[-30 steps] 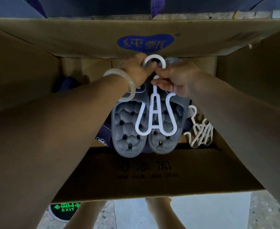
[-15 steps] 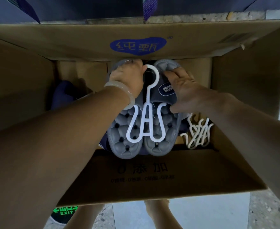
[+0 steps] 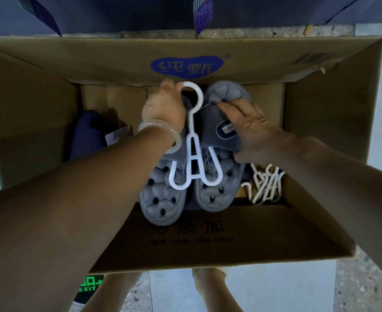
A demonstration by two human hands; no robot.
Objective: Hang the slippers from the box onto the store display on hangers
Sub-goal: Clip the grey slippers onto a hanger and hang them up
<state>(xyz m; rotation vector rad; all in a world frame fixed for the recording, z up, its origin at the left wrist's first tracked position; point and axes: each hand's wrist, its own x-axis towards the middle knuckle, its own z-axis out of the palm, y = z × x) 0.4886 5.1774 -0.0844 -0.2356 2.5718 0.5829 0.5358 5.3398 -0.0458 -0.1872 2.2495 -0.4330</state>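
Observation:
A pair of grey slippers, the left slipper [image 3: 161,201] and the right slipper [image 3: 217,192], hangs over the open cardboard box [image 3: 208,239] with a white plastic hanger [image 3: 193,140] lying across them. My left hand [image 3: 163,106], with a pale bangle on its wrist, grips the hanger's hook and the toe of the left slipper. My right hand [image 3: 248,129] holds the strap of the right slipper, fingers spread over it. The hanger's two loops sit over the slippers' insoles.
Several spare white hangers [image 3: 264,185] lie in the box at the right. A dark blue slipper [image 3: 84,134] rests in the box at the left. Dark display panels stand behind the box. My legs and a green exit sign [image 3: 88,287] on the floor show below.
My right hand left the hanger's stem and moved onto the right slipper's strap. The slippers and hanger shifted down and closer, and the right slipper's toe came into sight.

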